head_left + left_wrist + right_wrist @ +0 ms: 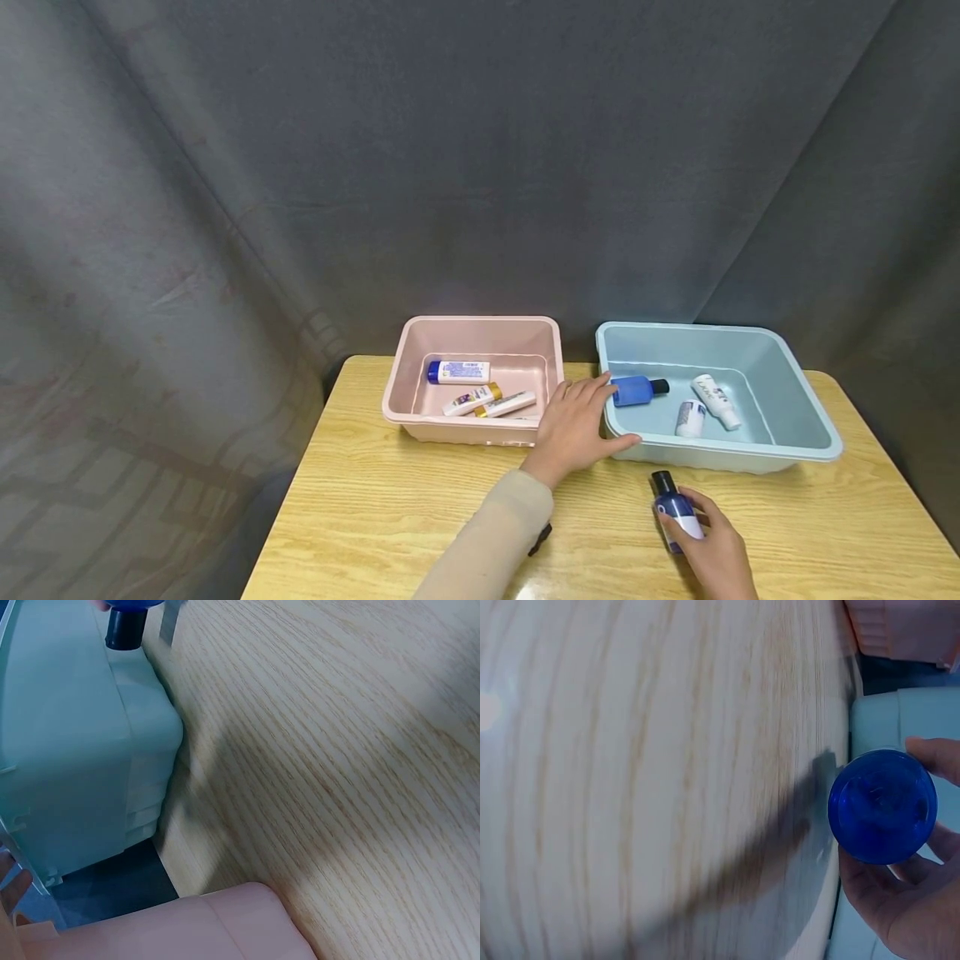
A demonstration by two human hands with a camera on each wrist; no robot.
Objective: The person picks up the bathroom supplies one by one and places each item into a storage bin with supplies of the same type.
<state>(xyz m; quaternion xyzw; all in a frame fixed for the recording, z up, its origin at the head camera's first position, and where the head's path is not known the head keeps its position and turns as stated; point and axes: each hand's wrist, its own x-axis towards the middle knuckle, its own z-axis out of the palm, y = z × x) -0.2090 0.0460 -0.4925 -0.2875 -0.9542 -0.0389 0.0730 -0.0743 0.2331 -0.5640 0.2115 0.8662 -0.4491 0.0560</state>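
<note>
In the head view my right hand (712,550) grips a dark blue bottle (677,515) with a black cap and a white label, in front of the light blue bin (720,454). The right wrist view shows the round blue base of that bottle (883,806), with fingers curled around it. My left hand (573,429) reaches over the gap between the pink bin (465,431) and the light blue bin, fingers spread. Its fingertips lie by the light blue bin's left rim; whether they touch it I cannot tell.
A blue bottle (633,391) with a black cap, a white tube (716,401) and a small white container (690,418) lie in the light blue bin. The pink bin holds several tubes, including a blue-capped one (461,372). Both stand on a wooden table (375,500) before a grey curtain (480,167).
</note>
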